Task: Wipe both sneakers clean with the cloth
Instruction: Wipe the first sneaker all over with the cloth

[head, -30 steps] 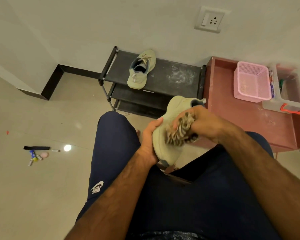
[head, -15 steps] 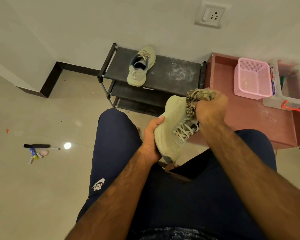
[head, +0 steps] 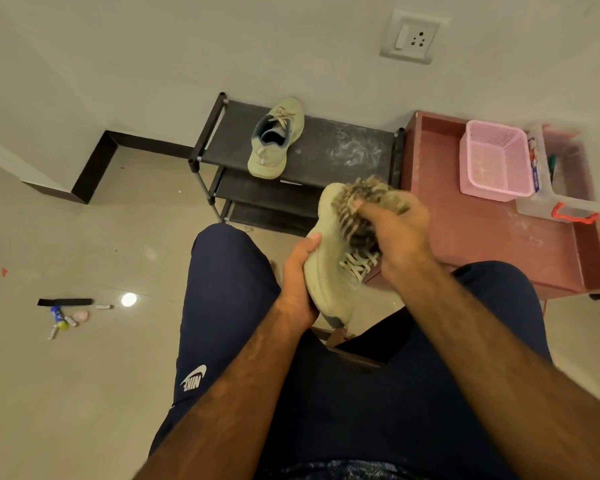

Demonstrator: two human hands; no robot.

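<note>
The sneaker I am wiping is held up over my lap, between my knees. Its long axis runs from the heel, low and close to me, up and away to the toe, which points toward the shoe rack. My left hand grips it from the left along the sole edge, with the thumb curled onto the upper. My right hand is closed round the bunched cloth and presses it on the toe end, so the laces lie bare just below my knuckles. I judge the next stroke should run back along that axis toward me, over the laces to the heel. The other sneaker lies on the rack's top shelf, well apart from both hands, toe pointing away from me. The reddish desk with a pink basket stands to my right.
</note>
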